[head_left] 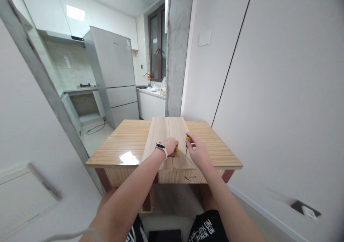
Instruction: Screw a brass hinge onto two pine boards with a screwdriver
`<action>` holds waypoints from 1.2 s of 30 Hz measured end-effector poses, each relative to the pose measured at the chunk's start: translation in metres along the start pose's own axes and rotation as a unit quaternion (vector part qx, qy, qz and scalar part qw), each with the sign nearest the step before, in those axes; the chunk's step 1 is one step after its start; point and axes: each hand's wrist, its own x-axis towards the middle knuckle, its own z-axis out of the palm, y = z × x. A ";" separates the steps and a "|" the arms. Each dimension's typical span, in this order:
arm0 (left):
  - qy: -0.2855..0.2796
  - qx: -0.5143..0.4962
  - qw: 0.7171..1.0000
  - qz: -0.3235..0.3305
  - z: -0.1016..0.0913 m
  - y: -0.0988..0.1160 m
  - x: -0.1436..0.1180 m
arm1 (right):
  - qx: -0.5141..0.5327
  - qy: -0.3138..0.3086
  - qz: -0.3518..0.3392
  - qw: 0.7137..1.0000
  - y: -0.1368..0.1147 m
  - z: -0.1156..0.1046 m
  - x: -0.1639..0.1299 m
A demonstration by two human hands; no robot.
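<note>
Two pale wooden boards (157,134) lie side by side across the table, a thin seam running between them. A brass-coloured hinge (176,153) rests over the seam near the front. My left hand (170,145), with a white-banded watch on its wrist, has its fingers curled down on the hinge and hides part of it. Just to the right, my right hand (196,149) grips the yellow and black handle of a small screwdriver (188,139) between thumb and fingers. The shaft points down toward the right board, apart from the hinge.
Under the boards stands a wood-grain table (115,145) with a front drawer (188,178). White walls flank both sides. Beyond the table are a grey refrigerator (115,66), a sink counter (152,102) and a cable (94,130) on the floor.
</note>
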 end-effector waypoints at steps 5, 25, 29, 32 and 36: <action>0.023 -0.016 1.000 -0.012 0.002 0.000 -0.006 | 0.001 -0.011 -0.004 1.000 -0.005 0.002 0.001; 0.083 -0.078 0.992 -0.061 0.011 -0.002 -0.016 | 0.034 0.024 0.009 0.999 -0.006 0.009 0.039; 0.088 -0.088 0.990 -0.070 0.014 -0.003 -0.016 | 0.049 0.019 0.017 0.998 -0.002 0.020 0.053; 0.081 -0.097 0.989 -0.077 0.013 -0.003 -0.016 | 0.064 0.010 0.013 0.998 0.003 0.029 0.059; 0.079 -0.100 0.988 -0.082 0.012 -0.004 -0.017 | 0.058 0.005 0.019 0.998 0.009 0.037 0.061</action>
